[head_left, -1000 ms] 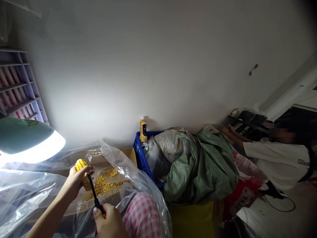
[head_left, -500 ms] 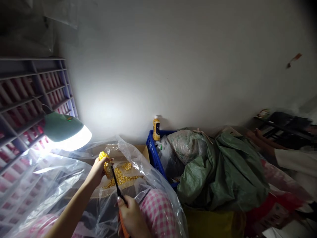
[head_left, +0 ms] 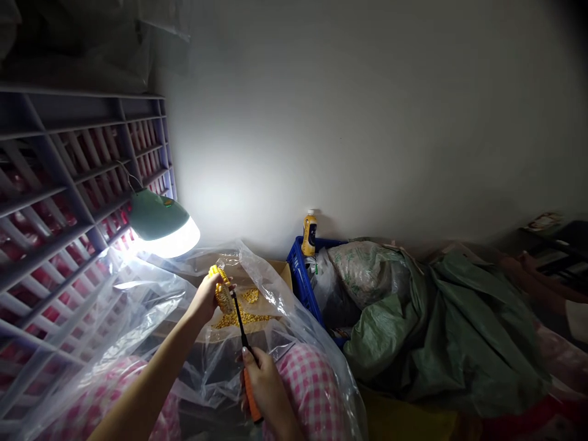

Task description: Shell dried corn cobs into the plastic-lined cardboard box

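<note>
My left hand is wrapped round a corn cob, tilted, with yellow kernels at its top and a paler, partly stripped stretch lower down. In my right hand is a long thin black tool with an orange handle, perhaps a screwdriver; its dark shaft reaches up to the cob's side. The exact tip is too small to make out. Loose corn kernels lie below the cob in a cardboard box. Clear plastic sheeting drapes over the box and around my knees.
A lit green lamp hangs on a purple plastic crate at left. Beyond the box stands a blue basket with bags and a yellow bottle. Green tarpaulin spreads rightward. Another person's leg shows at far right.
The whole view has swung left, so everything sits further right. My left hand still holds the cob, and the tool's shaft still meets it; more of the orange handle shows.
</note>
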`<action>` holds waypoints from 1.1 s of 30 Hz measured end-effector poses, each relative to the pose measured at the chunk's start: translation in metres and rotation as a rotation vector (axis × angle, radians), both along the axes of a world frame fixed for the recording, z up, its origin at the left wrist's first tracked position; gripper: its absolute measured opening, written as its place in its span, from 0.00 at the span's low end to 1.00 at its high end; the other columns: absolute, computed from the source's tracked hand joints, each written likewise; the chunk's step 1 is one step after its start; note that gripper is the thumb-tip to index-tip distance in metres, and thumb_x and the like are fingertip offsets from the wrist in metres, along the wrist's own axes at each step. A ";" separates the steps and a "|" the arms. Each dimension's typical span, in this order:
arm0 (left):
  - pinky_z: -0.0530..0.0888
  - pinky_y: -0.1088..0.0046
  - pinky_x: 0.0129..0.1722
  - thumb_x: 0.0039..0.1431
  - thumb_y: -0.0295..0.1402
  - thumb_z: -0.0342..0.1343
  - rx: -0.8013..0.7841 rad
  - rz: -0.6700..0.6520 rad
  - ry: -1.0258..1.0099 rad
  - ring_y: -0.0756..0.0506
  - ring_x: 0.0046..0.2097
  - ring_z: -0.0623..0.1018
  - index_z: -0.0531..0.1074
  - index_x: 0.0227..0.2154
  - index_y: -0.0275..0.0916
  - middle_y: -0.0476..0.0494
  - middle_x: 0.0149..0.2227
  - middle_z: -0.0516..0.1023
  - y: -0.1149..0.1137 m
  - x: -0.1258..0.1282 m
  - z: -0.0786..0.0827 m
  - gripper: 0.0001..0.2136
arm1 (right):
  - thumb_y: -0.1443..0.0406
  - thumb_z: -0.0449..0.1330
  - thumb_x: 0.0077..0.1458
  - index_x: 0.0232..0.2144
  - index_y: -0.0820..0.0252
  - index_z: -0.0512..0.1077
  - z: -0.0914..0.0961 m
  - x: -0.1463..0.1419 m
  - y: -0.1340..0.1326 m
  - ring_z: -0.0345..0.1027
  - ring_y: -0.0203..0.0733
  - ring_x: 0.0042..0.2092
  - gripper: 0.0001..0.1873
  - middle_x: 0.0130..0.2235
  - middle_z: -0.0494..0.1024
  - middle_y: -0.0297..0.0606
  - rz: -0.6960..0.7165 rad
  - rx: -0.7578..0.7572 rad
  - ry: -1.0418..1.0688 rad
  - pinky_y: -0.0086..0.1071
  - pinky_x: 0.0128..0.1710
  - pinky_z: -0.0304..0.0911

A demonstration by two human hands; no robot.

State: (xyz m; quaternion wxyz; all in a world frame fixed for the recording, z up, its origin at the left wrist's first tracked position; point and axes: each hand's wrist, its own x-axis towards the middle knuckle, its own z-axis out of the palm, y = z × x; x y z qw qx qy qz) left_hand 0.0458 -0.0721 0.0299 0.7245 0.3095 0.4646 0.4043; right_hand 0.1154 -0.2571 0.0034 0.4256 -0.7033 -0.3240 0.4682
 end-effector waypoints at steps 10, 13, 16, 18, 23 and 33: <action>0.69 0.74 0.20 0.37 0.25 0.48 -0.023 0.001 -0.039 0.48 0.22 0.73 0.61 0.31 0.39 0.50 0.23 0.67 -0.003 -0.002 0.004 0.12 | 0.43 0.49 0.47 0.31 0.62 0.67 0.001 -0.002 -0.001 0.54 0.29 0.14 0.27 0.18 0.59 0.26 -0.013 -0.014 0.125 0.23 0.11 0.51; 0.68 0.74 0.19 0.39 0.27 0.47 -0.084 0.025 -0.060 0.47 0.22 0.73 0.62 0.30 0.38 0.49 0.23 0.68 -0.002 -0.002 0.005 0.10 | 0.43 0.49 0.47 0.30 0.61 0.66 -0.001 -0.003 -0.001 0.53 0.28 0.14 0.27 0.18 0.59 0.26 -0.005 -0.002 0.138 0.22 0.10 0.51; 0.68 0.74 0.20 0.38 0.25 0.46 -0.100 0.065 -0.056 0.47 0.23 0.74 0.62 0.31 0.38 0.48 0.24 0.69 -0.001 -0.002 0.004 0.12 | 0.43 0.49 0.47 0.30 0.61 0.65 -0.003 -0.002 -0.001 0.53 0.28 0.13 0.27 0.18 0.58 0.25 -0.003 0.002 0.147 0.22 0.10 0.51; 0.69 0.74 0.21 0.37 0.23 0.46 -0.095 0.079 -0.052 0.47 0.22 0.74 0.62 0.32 0.39 0.48 0.25 0.69 -0.001 -0.002 0.002 0.14 | 0.43 0.49 0.47 0.29 0.61 0.65 -0.003 -0.003 -0.001 0.53 0.28 0.13 0.26 0.17 0.58 0.25 -0.004 0.000 0.149 0.22 0.10 0.51; 0.69 0.73 0.21 0.41 0.26 0.47 -0.108 0.080 -0.053 0.47 0.22 0.74 0.61 0.32 0.38 0.48 0.25 0.69 0.000 -0.001 0.004 0.12 | 0.42 0.50 0.46 0.30 0.61 0.66 -0.003 -0.005 -0.001 0.52 0.27 0.13 0.28 0.18 0.59 0.25 -0.010 -0.009 0.162 0.22 0.10 0.51; 0.69 0.74 0.20 0.41 0.25 0.46 -0.067 0.095 -0.040 0.48 0.21 0.73 0.61 0.29 0.39 0.51 0.21 0.67 -0.003 -0.001 0.005 0.08 | 0.42 0.49 0.47 0.30 0.61 0.66 -0.009 -0.005 0.001 0.52 0.28 0.13 0.27 0.16 0.58 0.25 -0.014 -0.025 0.123 0.23 0.11 0.48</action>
